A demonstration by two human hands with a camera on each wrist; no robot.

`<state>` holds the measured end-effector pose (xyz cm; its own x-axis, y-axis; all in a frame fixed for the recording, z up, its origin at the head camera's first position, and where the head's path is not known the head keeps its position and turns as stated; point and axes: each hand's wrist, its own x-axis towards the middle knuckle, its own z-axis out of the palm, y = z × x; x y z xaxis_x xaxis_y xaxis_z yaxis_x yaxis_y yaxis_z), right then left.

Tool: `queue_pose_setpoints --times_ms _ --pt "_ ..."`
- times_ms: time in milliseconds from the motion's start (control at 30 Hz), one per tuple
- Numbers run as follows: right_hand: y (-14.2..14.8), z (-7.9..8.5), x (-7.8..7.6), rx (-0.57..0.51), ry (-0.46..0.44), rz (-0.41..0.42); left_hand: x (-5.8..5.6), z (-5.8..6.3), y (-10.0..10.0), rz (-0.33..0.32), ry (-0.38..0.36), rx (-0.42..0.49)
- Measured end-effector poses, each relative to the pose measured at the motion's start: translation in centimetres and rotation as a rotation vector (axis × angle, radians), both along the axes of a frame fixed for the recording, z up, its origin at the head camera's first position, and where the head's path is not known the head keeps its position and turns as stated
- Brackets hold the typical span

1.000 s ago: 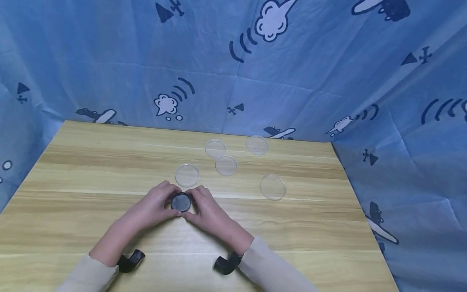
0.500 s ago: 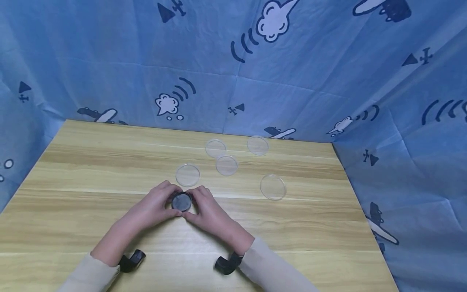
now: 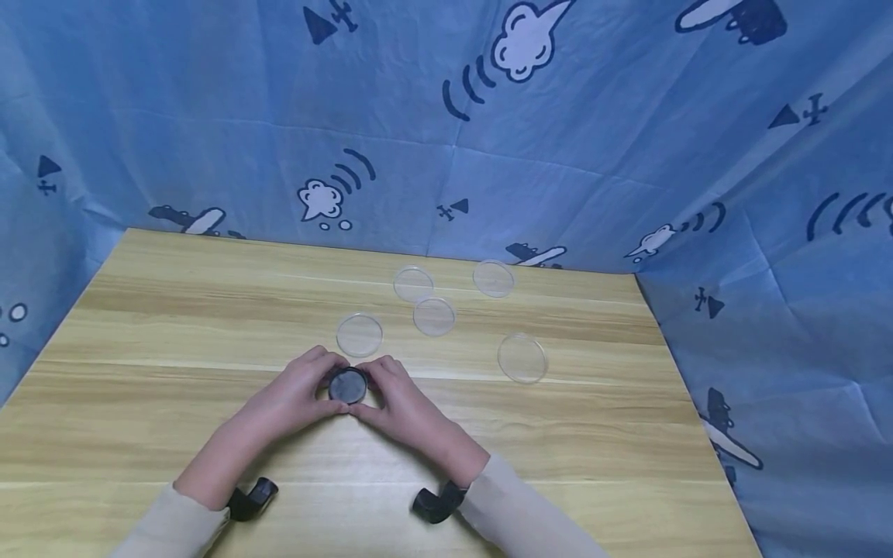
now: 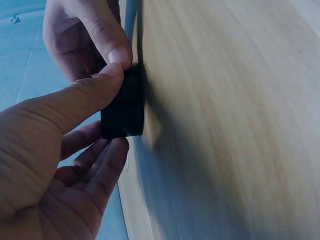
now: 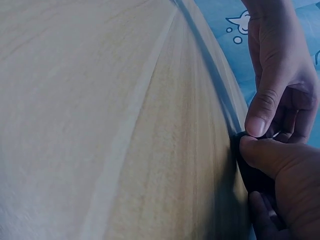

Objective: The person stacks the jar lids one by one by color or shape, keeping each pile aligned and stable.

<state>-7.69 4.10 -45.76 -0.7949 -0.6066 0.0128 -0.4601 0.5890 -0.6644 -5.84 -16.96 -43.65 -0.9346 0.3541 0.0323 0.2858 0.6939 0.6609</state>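
Observation:
A small, short black cylinder with a round grey top (image 3: 347,386) is held low over the wooden table, close to its surface. My left hand (image 3: 296,395) grips it from the left, thumb at the near side and fingers round the far side. From the right my right hand (image 3: 401,403) grips the same cylinder in the same way. The two thumbs meet at its near edge. In the left wrist view its plain dark side (image 4: 122,107) shows between thumb and fingers. The right wrist view has it mostly covered by the right hand (image 5: 300,175).
Several clear round discs lie beyond the hands on the table (image 3: 593,434). The closest is a clear disc (image 3: 359,335) just past the fingers; another clear disc (image 3: 522,358) lies to the right. A blue patterned cloth (image 3: 405,101) hangs behind the table and at the sides.
Both hands keep their grip on the black cylinder in nearly the same place. The whole head view shifts very slightly.

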Motion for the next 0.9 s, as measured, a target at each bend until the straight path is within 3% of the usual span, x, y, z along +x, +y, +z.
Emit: queue_pose_setpoints --times_ms 900 --pt "0.1 -0.03 0.02 0.005 -0.052 -0.009 0.13 -0.11 -0.11 0.001 0.001 -0.002"
